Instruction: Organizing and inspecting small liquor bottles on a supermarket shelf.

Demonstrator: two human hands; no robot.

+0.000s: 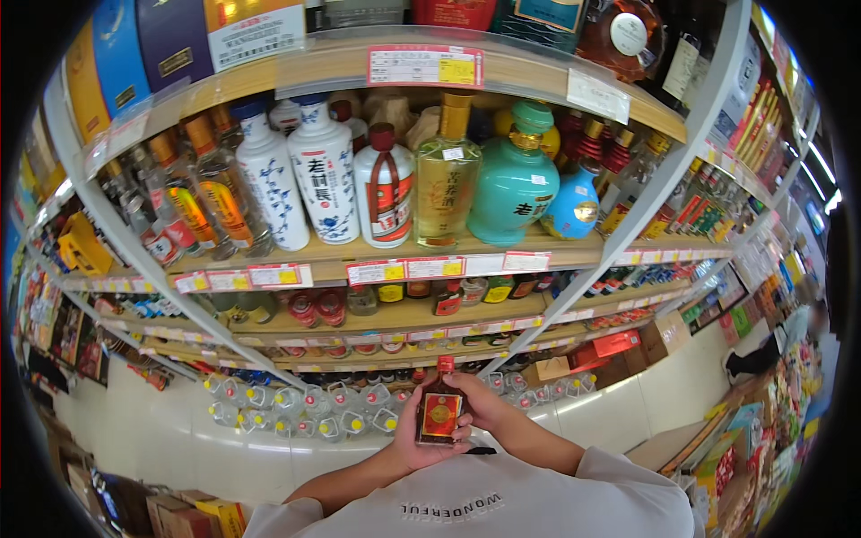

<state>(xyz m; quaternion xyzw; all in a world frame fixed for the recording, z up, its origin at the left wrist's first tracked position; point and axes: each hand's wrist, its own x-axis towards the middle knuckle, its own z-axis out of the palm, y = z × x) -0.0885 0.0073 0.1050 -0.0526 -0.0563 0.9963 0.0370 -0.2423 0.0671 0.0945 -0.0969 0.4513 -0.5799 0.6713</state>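
A small flat glass bottle (440, 418) of dark liquid is held upright in front of my chest. It has a red cap and a red-and-gold label. My left hand (412, 444) cradles its lower part, the fingertips curling round the right side. At the bottle's neck and shoulder, just below the cap, are the fingers of my right hand (483, 402). Beyond my hands rises a liquor shelf (572, 254). One similar small bottle with a red label (448, 300) stands on a lower board.
White-and-blue ceramic bottles (321, 181), a clear bottle of yellow liquid (446, 195) and a turquoise bottle (512, 195) line the upper board. Clear plastic jugs (289, 403) crowd the floor below. Cartons (181, 514) lie at lower left. A person (794, 336) is far right.
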